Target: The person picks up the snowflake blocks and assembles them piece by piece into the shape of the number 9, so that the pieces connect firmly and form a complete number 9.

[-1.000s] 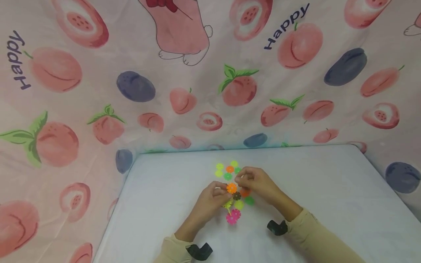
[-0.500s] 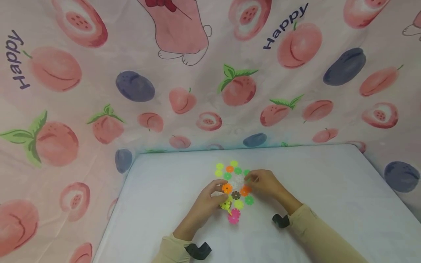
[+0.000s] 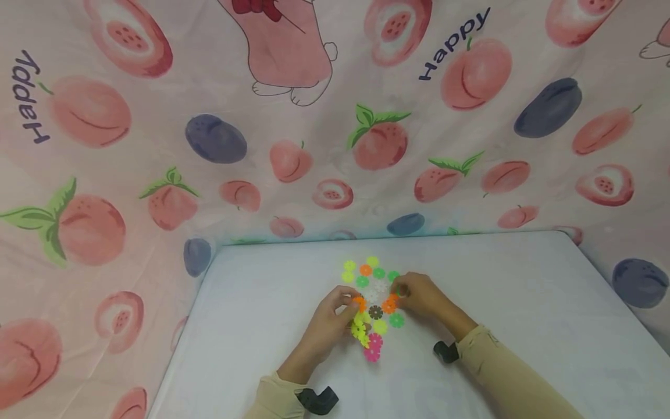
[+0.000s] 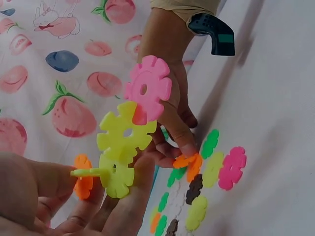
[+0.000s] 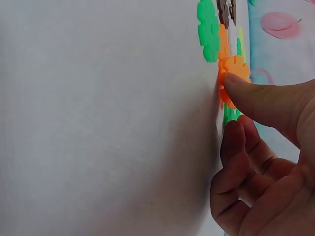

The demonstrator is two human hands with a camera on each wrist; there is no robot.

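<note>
My left hand (image 3: pixel 327 317) holds a small chain of plastic snowflake discs off the table. In the left wrist view the chain shows a pink disc (image 4: pixel 148 88), two joined yellow discs (image 4: pixel 127 130) and an orange disc (image 4: pixel 83 177) by the fingers. The thumb and fingers pinch its lower end, where one yellow piece stands edge-on. At the right of the pile, my right hand (image 3: pixel 419 294) has its thumb on a tilted orange disc (image 5: pixel 237 66), other fingers curled close below it. This disc overlaps another orange one; the index finger's contact is partly hidden.
Loose discs lie between and beyond the hands: green (image 3: pixel 396 320), brown (image 3: pixel 376 312), white (image 3: pixel 380 287), yellow (image 3: pixel 349 265) and pink (image 4: pixel 232 168). They rest on a white-covered table (image 3: pixel 497 291). A fruit-printed cloth (image 3: pixel 314 134) hangs behind it.
My right hand has moved away from the left hand, rightward to the orange discs. The left hand has shifted slightly left and turned its chain, whose orange disc now shows more edge-on.
</note>
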